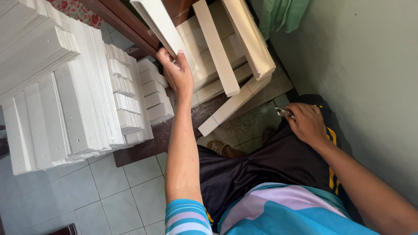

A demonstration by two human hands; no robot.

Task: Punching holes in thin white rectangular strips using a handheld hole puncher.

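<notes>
Left hand (176,72): fingers curled around the lower edge of one long white board (163,26), thumb on its face, lifting it tilted off the leaning group; a grip at the end lets the board pivot free. Right hand (307,124): fingers closed loosely on a small metal tool (284,113), type unclear, resting on the thigh over dark shorts (261,167), probably parked there for now. Beyond the held board, at least three more long boards (215,48) lean on stacked short blocks atop a dark wooden surface (152,141). To the left, two tall stacks of thin white sheets (65,104), too many to count. Green cloth (281,15) hangs by the wall. Tiled floor (117,191) below.
</notes>
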